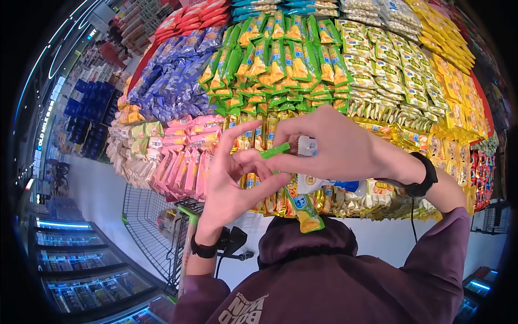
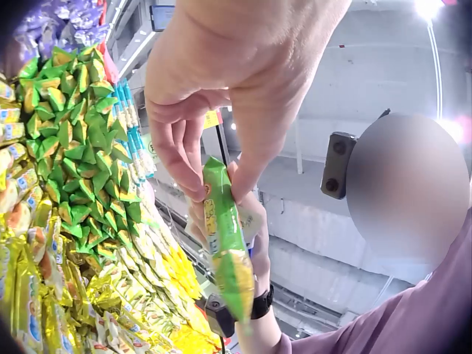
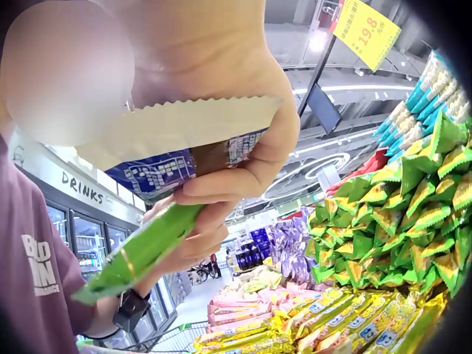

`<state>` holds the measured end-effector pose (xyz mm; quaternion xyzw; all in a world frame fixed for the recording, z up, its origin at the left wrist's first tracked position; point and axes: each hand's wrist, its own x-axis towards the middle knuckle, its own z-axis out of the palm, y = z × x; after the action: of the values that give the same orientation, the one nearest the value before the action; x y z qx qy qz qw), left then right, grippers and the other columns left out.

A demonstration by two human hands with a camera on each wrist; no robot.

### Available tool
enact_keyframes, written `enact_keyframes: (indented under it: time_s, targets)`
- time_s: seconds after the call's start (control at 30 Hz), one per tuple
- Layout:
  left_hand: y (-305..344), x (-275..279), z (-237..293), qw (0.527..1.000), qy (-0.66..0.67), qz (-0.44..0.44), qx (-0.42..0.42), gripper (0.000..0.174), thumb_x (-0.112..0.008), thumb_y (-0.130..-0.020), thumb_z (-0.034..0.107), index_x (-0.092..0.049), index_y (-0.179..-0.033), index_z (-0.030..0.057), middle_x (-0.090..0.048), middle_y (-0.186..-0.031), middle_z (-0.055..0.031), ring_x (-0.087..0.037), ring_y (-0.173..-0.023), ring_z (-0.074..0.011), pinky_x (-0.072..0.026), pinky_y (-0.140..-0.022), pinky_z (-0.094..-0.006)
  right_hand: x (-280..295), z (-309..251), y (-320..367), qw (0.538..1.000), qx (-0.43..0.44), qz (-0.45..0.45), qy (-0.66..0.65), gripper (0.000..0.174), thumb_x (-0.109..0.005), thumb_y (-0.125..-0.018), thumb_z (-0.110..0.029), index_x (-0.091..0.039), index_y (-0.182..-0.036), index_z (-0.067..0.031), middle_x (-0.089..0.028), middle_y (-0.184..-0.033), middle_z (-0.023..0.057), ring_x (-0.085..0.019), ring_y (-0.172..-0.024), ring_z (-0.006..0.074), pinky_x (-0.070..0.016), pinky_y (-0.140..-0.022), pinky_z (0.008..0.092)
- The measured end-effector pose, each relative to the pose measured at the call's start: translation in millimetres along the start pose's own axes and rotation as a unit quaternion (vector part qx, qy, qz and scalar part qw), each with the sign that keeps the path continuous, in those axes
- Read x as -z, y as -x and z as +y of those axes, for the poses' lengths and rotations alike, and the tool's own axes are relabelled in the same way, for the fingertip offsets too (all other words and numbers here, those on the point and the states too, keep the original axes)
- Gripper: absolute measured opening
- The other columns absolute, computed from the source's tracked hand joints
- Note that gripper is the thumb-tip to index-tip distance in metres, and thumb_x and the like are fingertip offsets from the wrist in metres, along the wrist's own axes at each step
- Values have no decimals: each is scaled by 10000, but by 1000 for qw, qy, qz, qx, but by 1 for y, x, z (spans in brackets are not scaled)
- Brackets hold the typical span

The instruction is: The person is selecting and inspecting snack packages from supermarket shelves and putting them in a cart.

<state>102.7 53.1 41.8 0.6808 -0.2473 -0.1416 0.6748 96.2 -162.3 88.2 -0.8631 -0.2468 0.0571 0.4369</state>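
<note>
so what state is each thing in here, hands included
left hand, pinching the green packet
right hand, gripping the blue-and-white packet
green packet, held up off the display; opened or sealed, cannot tell
blue-and-white packet, held; opened or sealed, cannot tell
stacked green packets, piled in the display
shopping cart, standing on the floor
drinks fridges, lit
yellow price sign, raised, showing 19.8

Lit coolers (image 1: 89,270), pale floor (image 1: 97,186)

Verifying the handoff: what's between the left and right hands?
A green-and-yellow snack packet lies between the left hand and right hand; the head view shows it.
</note>
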Motion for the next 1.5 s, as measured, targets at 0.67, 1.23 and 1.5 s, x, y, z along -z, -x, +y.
enact_keyframes:
  time_s: [0.67,1.23,1.5]
  targets:
    - [-157,98,-1,895,-375,-21,-242,321,-750,-840,151,-677,-1119,12,-668,-766,-115,-642,-622,-202,-524,-611,-313,97,64,-211,951,-208,113,198,488,-693,-832,-462,-677,-784,23,-614,-721,50,-519,-625,132,-433,-589,327]
    - [-165,90,-22,828,-443,-53,-341,288,-679,-887,175,-659,-1063,-53,-650,-1156,-239,-616,-1040,-396,-491,-915,-455,81,81,-208,899,-161,56,404,474,-726,-755,-471,-714,-972,-50,-719,-902,153,-694,-876,281,-534,-790,387]
    - [-159,87,-20,824,-476,-55,-303,357,-680,-904,225,-647,-1169,-12,-631,-1250,-193,-594,-1110,-367,-461,-977,-434,81,80,-196,914,-125,76,378,471,-724,-762,-481,-714,-968,-57,-714,-898,155,-689,-903,299,-530,-814,395]
